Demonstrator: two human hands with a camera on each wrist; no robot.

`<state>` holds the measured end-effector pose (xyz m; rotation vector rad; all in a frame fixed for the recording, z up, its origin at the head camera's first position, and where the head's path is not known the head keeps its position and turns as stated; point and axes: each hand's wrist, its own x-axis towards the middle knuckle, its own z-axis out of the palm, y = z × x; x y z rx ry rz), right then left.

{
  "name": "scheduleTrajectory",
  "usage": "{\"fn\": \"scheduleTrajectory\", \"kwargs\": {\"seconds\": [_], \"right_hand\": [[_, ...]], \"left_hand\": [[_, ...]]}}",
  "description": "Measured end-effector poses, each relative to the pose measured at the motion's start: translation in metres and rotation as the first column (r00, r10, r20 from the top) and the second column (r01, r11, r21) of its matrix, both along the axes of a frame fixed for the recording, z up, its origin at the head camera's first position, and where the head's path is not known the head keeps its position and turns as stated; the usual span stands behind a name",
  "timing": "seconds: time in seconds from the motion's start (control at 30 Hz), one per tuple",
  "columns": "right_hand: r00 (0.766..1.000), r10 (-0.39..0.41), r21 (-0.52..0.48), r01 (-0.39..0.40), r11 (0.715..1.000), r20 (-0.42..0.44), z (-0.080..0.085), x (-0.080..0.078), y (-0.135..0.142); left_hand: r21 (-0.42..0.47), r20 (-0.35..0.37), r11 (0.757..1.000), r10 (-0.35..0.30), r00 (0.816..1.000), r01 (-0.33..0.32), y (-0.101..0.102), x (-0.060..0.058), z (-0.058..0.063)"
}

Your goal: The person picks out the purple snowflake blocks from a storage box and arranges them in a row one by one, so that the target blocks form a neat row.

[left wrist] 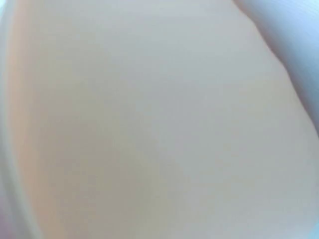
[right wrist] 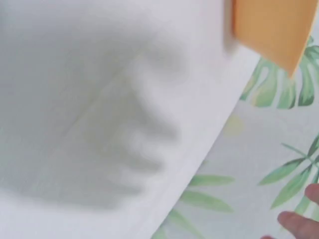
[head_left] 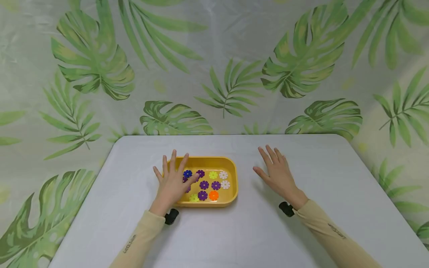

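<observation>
A yellow tray (head_left: 231, 163) with rounded corners stands on the table and holds several flower-shaped plastic discs. Among them are a purple disc (head_left: 204, 185), an orange disc (head_left: 213, 195), a white disc (head_left: 223, 175) and a lime disc (head_left: 212, 175). Over the tray's left end spreads my left hand (head_left: 171, 186), fingers apart, hiding part of the tray and some discs. To the right of the tray my right hand (head_left: 279, 176) hovers with straight fingers, holding nothing. The left wrist view is filled by blurred skin; in the right wrist view a few fingertips (right wrist: 299, 224) show at the corner.
A white table (head_left: 214, 238) spreads under both forearms. Behind it hangs a pale cloth (head_left: 234, 44) printed with green leaves. Each wrist carries a small black camera (head_left: 171, 216). In the right wrist view the tray's wall (right wrist: 271, 30) shows at top right, and a hand's shadow falls on the table.
</observation>
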<state>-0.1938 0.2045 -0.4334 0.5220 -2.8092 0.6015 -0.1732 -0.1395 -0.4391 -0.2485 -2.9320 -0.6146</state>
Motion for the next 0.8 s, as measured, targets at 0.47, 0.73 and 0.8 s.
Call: {"fn": "scheduleTrajectory", "kwargs": {"seconds": [0.47,0.73,0.8], "right_hand": [[0.810,0.441,-0.630,-0.117,0.767,0.386,0.011,-0.010,-0.091],[0.589,0.531,-0.668,0.020,0.744,0.609,0.000,-0.013,-0.132],[0.565,0.528,-0.665,0.051,0.745,0.635,-0.004,-0.013,-0.138]], "left_hand": [[0.676,0.139,0.733,-0.032,0.990,-0.072,-0.055,-0.008,-0.008],[0.878,0.267,0.450,-0.176,0.947,-0.164,-0.069,-0.007,-0.033],[0.897,0.272,0.408,-0.200,0.941,-0.172,-0.070,-0.006,-0.038]]}}
